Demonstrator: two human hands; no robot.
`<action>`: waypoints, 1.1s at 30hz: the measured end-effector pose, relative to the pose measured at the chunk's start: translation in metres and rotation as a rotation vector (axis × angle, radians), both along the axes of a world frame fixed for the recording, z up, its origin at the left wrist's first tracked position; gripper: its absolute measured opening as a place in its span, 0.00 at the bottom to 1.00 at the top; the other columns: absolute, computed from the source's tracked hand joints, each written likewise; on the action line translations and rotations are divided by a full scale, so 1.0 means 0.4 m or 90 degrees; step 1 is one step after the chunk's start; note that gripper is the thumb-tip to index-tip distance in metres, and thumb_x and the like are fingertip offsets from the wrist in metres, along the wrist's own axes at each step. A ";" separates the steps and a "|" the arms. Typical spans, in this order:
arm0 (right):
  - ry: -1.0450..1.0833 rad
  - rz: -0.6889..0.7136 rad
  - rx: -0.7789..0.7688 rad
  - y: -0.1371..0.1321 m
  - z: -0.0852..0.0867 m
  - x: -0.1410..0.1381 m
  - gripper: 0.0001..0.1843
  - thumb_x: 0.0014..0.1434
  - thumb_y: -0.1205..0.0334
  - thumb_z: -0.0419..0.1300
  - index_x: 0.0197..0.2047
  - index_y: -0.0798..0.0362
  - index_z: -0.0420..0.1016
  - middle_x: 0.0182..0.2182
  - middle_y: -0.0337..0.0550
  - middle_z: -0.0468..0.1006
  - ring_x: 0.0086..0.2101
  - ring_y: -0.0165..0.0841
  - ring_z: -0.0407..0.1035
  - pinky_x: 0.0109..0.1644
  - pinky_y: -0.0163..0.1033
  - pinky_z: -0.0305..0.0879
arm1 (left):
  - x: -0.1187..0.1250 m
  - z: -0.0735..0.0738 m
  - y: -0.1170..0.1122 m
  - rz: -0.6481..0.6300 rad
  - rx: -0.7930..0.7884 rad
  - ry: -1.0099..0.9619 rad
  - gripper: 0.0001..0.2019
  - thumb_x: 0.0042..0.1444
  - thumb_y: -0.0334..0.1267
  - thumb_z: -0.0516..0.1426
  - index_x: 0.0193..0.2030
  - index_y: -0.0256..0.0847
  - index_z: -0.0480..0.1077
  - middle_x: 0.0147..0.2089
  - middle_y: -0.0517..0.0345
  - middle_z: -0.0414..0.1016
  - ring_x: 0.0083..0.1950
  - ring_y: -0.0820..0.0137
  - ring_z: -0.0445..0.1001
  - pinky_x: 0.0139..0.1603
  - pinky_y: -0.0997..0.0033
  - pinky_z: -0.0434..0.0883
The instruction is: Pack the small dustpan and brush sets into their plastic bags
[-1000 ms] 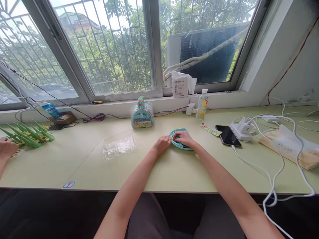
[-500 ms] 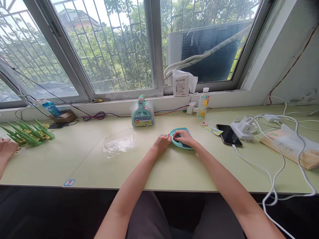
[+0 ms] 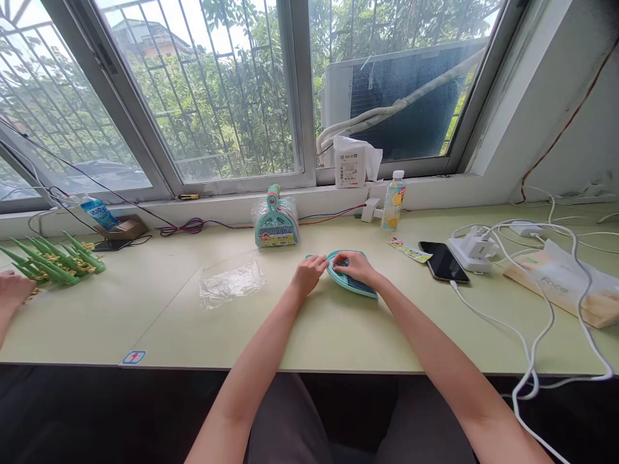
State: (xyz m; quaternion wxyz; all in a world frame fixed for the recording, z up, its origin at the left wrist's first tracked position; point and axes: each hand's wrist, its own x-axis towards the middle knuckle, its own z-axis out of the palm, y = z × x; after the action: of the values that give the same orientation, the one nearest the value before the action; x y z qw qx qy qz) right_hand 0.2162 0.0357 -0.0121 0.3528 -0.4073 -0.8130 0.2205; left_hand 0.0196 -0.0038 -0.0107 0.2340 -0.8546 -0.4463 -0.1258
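Observation:
A teal mini dustpan (image 3: 358, 287) with a dark-bristled brush set in it lies on the table in front of me. The fingers of my left hand (image 3: 309, 274) are wrapped round its handle, whose tip shows just past them. My right hand (image 3: 356, 267) pinches at the part where the handle meets the pan; its fingertips partly hide that spot. To the left lies a crumpled clear plastic bag (image 3: 232, 285). Behind it stands a stack of similar dustpan sets (image 3: 276, 222) in clear wrap with a yellow label.
At right are a label card (image 3: 409, 250), a phone (image 3: 443, 262), a power strip (image 3: 471, 252) with loose white cables and a tissue pack (image 3: 563, 280). A drink bottle (image 3: 393, 201) stands behind. Another person's hand (image 3: 14, 288) is by green plastic pieces (image 3: 58, 261) at far left.
The dustpan has turned slightly, its wide end coming nearer me and its handle end going away. My left hand has shifted a little left and away with the handle.

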 end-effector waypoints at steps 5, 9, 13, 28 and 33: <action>0.025 -0.010 0.054 -0.018 0.019 -0.015 0.06 0.51 0.62 0.64 0.36 0.50 0.76 0.35 0.41 0.81 0.38 0.35 0.74 0.47 0.39 0.67 | -0.012 0.015 -0.006 0.001 0.087 -0.080 0.19 0.61 0.22 0.48 0.50 0.45 0.73 0.60 0.55 0.72 0.62 0.66 0.67 0.69 0.52 0.58; 0.066 -0.001 0.073 -0.028 0.027 -0.025 0.06 0.51 0.63 0.63 0.35 0.50 0.75 0.35 0.41 0.81 0.38 0.34 0.74 0.47 0.39 0.68 | -0.014 0.027 -0.027 0.030 0.095 -0.105 0.19 0.62 0.23 0.49 0.51 0.49 0.73 0.65 0.57 0.66 0.66 0.65 0.62 0.72 0.46 0.52; 0.147 -0.036 0.086 -0.036 0.025 -0.038 0.06 0.52 0.61 0.62 0.35 0.51 0.74 0.35 0.42 0.80 0.37 0.34 0.74 0.47 0.40 0.68 | -0.007 0.031 -0.032 0.109 0.104 -0.233 0.21 0.65 0.32 0.49 0.63 0.50 0.64 0.72 0.51 0.53 0.72 0.61 0.52 0.72 0.45 0.49; 0.063 -0.312 0.165 -0.057 0.020 -0.050 0.13 0.56 0.59 0.59 0.45 0.49 0.71 0.34 0.43 0.79 0.40 0.39 0.71 0.49 0.44 0.58 | 0.046 0.033 -0.012 -0.125 -0.705 -0.954 0.37 0.51 0.42 0.61 0.68 0.43 0.54 0.44 0.53 0.77 0.47 0.64 0.74 0.55 0.57 0.67; 0.058 -0.271 0.155 -0.040 0.023 -0.037 0.13 0.59 0.54 0.56 0.45 0.49 0.72 0.36 0.42 0.79 0.39 0.37 0.71 0.49 0.43 0.57 | 0.029 0.033 0.004 -0.105 -0.642 -1.037 0.32 0.49 0.38 0.60 0.63 0.39 0.63 0.36 0.56 0.77 0.40 0.67 0.74 0.50 0.62 0.68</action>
State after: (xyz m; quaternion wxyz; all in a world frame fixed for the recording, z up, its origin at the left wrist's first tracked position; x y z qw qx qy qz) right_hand 0.2012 0.0198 -0.0030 0.4744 -0.5134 -0.7126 0.0595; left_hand 0.0310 -0.0022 0.0026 -0.5524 -0.5336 -0.4117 -0.4905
